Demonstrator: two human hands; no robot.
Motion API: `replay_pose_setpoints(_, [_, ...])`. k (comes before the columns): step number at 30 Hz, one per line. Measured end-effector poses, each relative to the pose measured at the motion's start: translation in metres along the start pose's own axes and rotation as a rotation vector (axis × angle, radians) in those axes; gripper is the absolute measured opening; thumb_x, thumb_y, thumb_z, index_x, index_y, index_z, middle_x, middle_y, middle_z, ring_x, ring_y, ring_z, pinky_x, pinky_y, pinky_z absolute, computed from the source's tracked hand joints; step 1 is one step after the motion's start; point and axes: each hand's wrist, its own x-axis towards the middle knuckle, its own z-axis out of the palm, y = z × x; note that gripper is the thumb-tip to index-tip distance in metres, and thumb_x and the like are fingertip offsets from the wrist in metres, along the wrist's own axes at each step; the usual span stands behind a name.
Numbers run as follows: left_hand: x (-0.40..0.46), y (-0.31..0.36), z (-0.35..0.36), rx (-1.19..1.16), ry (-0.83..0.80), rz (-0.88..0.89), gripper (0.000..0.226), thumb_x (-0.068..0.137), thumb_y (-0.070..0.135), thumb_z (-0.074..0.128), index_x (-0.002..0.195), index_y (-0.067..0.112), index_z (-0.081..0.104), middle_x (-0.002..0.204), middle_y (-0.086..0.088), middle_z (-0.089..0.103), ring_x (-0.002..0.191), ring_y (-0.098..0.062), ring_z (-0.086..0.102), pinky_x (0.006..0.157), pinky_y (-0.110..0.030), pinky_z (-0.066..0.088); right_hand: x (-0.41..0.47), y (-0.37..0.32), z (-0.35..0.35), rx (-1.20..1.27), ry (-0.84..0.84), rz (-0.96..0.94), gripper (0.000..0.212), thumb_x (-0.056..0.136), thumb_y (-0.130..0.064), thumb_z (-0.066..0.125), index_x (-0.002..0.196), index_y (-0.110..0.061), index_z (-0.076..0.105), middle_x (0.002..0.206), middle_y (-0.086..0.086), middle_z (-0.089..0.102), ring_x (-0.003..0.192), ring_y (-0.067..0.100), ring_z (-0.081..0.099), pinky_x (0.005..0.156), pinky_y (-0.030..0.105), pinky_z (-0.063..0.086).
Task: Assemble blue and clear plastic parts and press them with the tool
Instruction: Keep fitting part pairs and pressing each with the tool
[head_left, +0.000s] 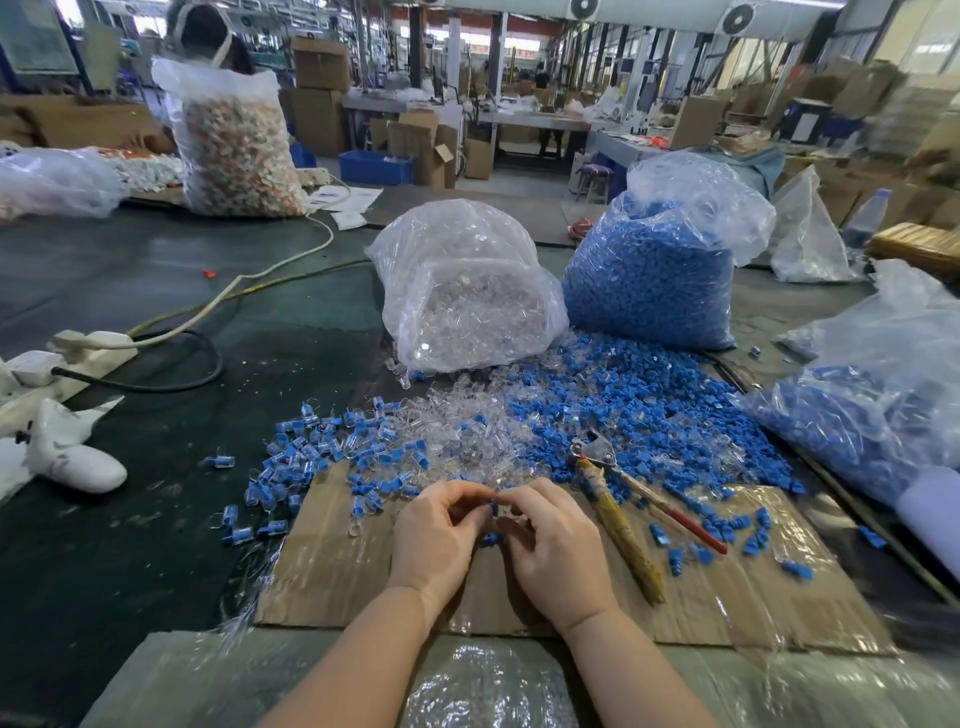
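Observation:
My left hand (439, 535) and my right hand (558, 545) meet over the cardboard sheet (727, 597), fingertips pinching a small blue part (493, 506) between them; a clear part may be with it, but the fingers hide most of it. Another blue part (491, 540) lies just below the fingers. The pliers-like pressing tool (618, 499), with one taped handle and one red handle, lies on the cardboard to the right of my right hand. Loose clear parts (467, 421) and loose blue parts (649, 410) are heaped beyond my hands. Joined blue-and-clear pieces (322, 447) are scattered at left.
A bag of clear parts (467, 296) and a bag of blue parts (654, 270) stand behind the heaps. Another bag with blue parts (872, 410) lies at right. A power strip with cables (83, 348) sits at left. A person sits behind a large bag (234, 140) at far left.

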Motion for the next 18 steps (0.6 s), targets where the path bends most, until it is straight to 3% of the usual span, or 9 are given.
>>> replay_pose_setpoints(4, [0.001,0.002,-0.001,-0.033,-0.002,-0.046,0.02,0.081,0.004,0.068,0.085,0.023,0.069,0.081,0.008,0.069,0.078,-0.002,0.064,0.069,-0.007,0.048,0.0,0.0,-0.006,-0.115,0.088,0.009,0.024,0.071,-0.009,0.076,0.092,-0.013,0.067,0.089,0.001,0.062,0.083,0.021,0.059,0.075,0.034,0.049])
replay_pose_setpoints(7, [0.001,0.005,-0.002,-0.062,0.017,-0.069,0.022,0.08,0.004,0.068,0.082,0.025,0.069,0.077,0.01,0.068,0.072,0.002,0.062,0.064,-0.004,0.045,0.0,0.008,-0.018,-0.348,0.125,0.186,0.029,0.077,-0.019,0.073,0.104,-0.011,0.065,0.105,0.009,0.063,0.1,0.028,0.059,0.089,0.04,0.045])
replay_pose_setpoints(10, [0.003,0.007,-0.002,-0.104,0.025,-0.101,0.027,0.08,0.002,0.067,0.077,0.029,0.066,0.076,0.01,0.068,0.069,0.005,0.061,0.06,-0.004,0.045,0.004,0.022,-0.036,-0.575,-0.104,0.567,0.057,0.094,-0.047,0.041,0.138,-0.012,0.037,0.141,0.014,0.042,0.132,0.03,0.035,0.109,0.044,0.025])
replay_pose_setpoints(12, [0.004,0.009,-0.001,-0.133,0.029,-0.126,0.025,0.081,0.002,0.067,0.079,0.027,0.067,0.079,0.007,0.069,0.073,-0.001,0.063,0.063,-0.008,0.048,0.005,0.033,-0.045,-0.626,-0.236,0.713,0.072,0.092,-0.06,0.027,0.147,-0.014,0.018,0.149,0.013,0.03,0.138,0.03,0.023,0.112,0.048,0.016])
replay_pose_setpoints(15, [0.007,0.012,-0.001,-0.189,0.031,-0.171,0.02,0.081,0.001,0.066,0.083,0.02,0.069,0.081,0.0,0.07,0.076,-0.013,0.065,0.069,-0.019,0.052,0.003,0.04,-0.048,-0.628,-0.349,0.746,0.08,0.089,-0.067,0.025,0.148,-0.014,0.011,0.15,0.01,0.029,0.138,0.029,0.024,0.112,0.053,0.012])
replay_pose_setpoints(18, [0.008,0.014,-0.001,-0.215,0.035,-0.196,0.019,0.082,0.0,0.065,0.084,0.019,0.068,0.082,-0.003,0.069,0.075,-0.014,0.064,0.064,-0.017,0.05,0.003,0.039,-0.046,-0.678,-0.325,0.68,0.075,0.092,-0.059,0.03,0.147,-0.012,0.015,0.146,0.01,0.033,0.134,0.028,0.031,0.112,0.049,0.015])
